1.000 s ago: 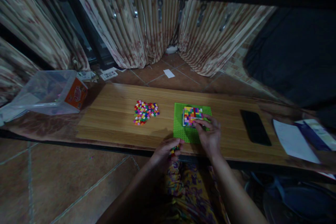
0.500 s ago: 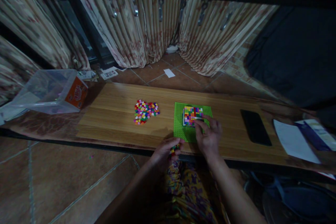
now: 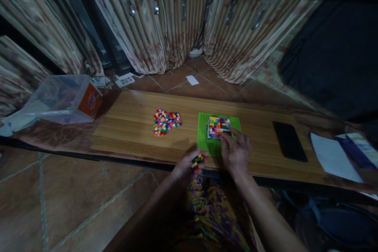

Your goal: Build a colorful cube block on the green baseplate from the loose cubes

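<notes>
A green studded baseplate (image 3: 202,141) lies on the wooden board, and a multicoloured block of small toy bricks (image 3: 217,126) stands on it. My right hand (image 3: 237,152) is at the near right edge of that block, thumb and fingertips close together; whatever sits between them is too small to make out. Cupped at the near edge of the board, my left hand (image 3: 189,165) holds several loose toy bricks (image 3: 197,162), yellow, green and red among them. To the left, a pile of loose coloured bricks (image 3: 165,122) is spread on the wood.
The long wooden board (image 3: 132,126) carries a black phone-like slab (image 3: 289,141) on the right. Beyond it lie white paper (image 3: 333,155) and packets. A clear plastic box (image 3: 65,102) with an orange label stands at the left end. Patterned curtains (image 3: 165,35) hang behind.
The view has shifted slightly. My left hand has turned a little, showing more of the bricks in it. My right hand stays at the near right edge of the brick block.
</notes>
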`<action>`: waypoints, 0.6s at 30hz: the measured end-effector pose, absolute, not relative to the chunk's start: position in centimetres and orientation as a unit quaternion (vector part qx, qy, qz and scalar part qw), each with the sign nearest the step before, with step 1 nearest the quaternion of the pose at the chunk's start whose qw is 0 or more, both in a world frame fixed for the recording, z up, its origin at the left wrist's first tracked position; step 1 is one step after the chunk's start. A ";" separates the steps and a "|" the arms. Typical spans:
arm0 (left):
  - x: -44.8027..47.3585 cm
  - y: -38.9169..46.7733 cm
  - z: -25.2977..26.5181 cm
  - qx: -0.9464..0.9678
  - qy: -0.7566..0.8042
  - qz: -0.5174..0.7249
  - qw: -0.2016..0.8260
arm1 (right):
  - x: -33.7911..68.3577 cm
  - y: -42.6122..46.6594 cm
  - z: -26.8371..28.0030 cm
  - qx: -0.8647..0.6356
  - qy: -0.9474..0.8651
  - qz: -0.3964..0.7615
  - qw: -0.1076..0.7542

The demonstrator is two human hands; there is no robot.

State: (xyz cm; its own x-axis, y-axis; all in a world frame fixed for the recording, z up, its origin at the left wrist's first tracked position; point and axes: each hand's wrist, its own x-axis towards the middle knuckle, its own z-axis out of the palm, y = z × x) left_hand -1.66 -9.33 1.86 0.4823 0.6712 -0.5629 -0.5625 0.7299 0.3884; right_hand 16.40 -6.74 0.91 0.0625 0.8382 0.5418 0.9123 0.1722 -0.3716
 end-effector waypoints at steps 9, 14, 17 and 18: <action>-1.7 -9.2 1.9 0.055 0.353 0.369 0.858 | 13.2 -10.2 3.1 -0.571 -0.722 0.120 0.371; -1.4 -9.5 1.6 0.056 0.374 0.383 0.843 | 12.3 -10.9 3.9 -0.538 -0.755 0.207 0.312; -1.2 -9.7 1.5 0.078 0.397 0.383 0.830 | 12.2 -10.8 3.7 -0.536 -0.761 0.218 0.292; -1.1 -9.7 1.5 0.083 0.404 0.383 0.826 | 12.2 -10.8 3.7 -0.537 -0.761 0.221 0.289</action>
